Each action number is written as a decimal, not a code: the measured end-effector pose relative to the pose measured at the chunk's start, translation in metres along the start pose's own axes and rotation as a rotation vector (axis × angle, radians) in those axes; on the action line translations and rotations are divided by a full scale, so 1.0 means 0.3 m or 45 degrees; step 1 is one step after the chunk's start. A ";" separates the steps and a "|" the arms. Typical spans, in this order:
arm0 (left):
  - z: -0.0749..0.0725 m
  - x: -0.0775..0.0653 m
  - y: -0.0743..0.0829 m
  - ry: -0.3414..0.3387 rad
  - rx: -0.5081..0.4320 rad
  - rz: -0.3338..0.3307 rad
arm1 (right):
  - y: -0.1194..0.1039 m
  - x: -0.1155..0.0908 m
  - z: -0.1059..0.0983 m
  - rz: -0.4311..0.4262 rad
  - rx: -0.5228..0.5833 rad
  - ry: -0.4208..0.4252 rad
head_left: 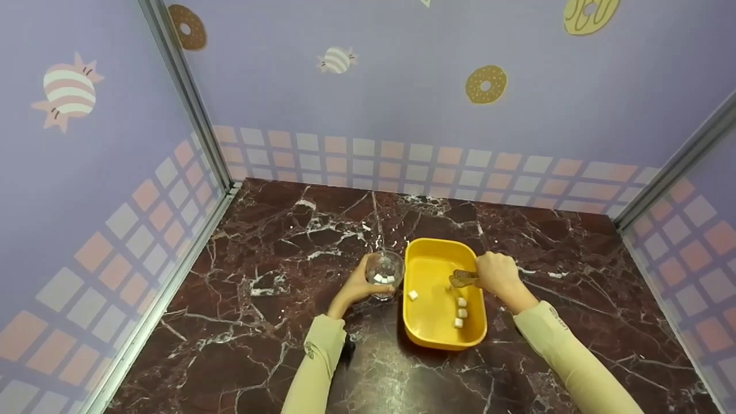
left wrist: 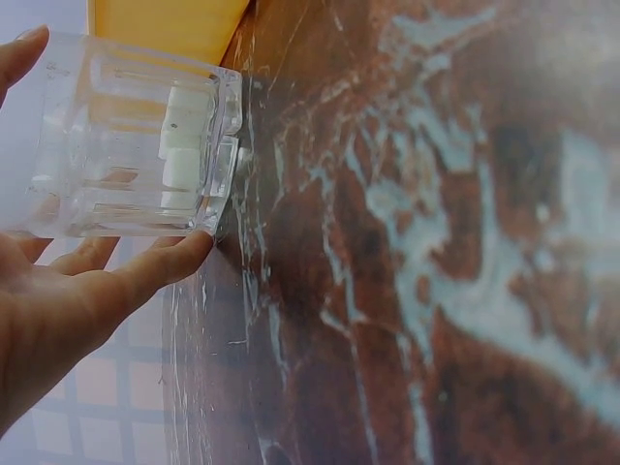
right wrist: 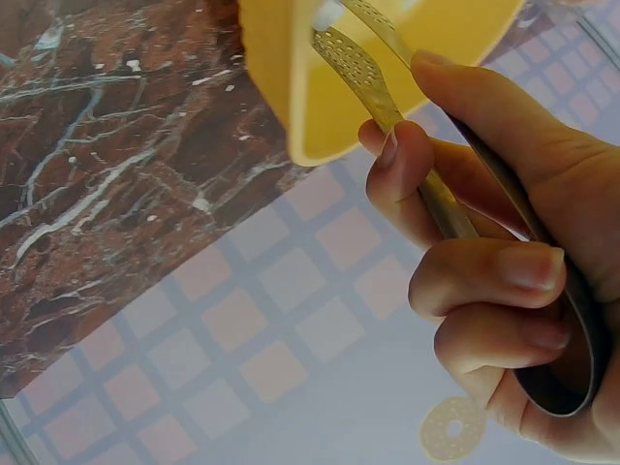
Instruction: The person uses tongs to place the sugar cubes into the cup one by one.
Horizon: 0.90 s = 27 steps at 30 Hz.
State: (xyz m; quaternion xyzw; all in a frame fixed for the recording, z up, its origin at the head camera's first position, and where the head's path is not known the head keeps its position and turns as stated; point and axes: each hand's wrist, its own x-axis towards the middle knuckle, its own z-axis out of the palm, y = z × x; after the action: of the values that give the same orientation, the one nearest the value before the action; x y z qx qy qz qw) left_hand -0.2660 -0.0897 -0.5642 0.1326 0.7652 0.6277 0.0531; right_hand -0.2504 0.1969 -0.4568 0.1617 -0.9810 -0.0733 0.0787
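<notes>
My left hand is wrapped around a clear glass, thumb on one side and fingers on the other. Several white cubes lie at the bottom of the glass, its base close to the tabletop. In my right hand is a pair of metal tongs with perforated ends, gripped over the right wall of a yellow bin. The tong tips reach down inside the bin, and a white piece shows beside them in the right wrist view. Several white cubes line the bin's right side; one cube sits by its left wall.
Everything stands on a dark red marbled tabletop. Small white crumbs are scattered behind the glass. Purple panels with candy and doughnut pictures enclose the table at the back and both sides.
</notes>
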 end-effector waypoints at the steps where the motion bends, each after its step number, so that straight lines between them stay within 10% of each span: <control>1: 0.001 0.005 -0.015 0.005 0.007 0.014 | -0.002 -0.001 -0.005 -0.006 0.000 0.017; 6: 0.000 0.023 -0.065 0.004 0.009 0.105 | -0.013 -0.004 -0.033 -0.027 0.000 0.064; 27: 0.005 0.014 -0.029 0.011 -0.006 0.012 | -0.068 0.014 -0.168 -0.062 0.083 0.074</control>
State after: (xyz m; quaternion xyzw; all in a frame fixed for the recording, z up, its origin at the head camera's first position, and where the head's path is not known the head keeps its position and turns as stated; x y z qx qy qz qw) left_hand -0.2710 -0.0887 -0.5725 0.1334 0.7632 0.6304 0.0470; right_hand -0.2391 0.1704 -0.4103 0.1900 -0.9759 -0.0385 0.1001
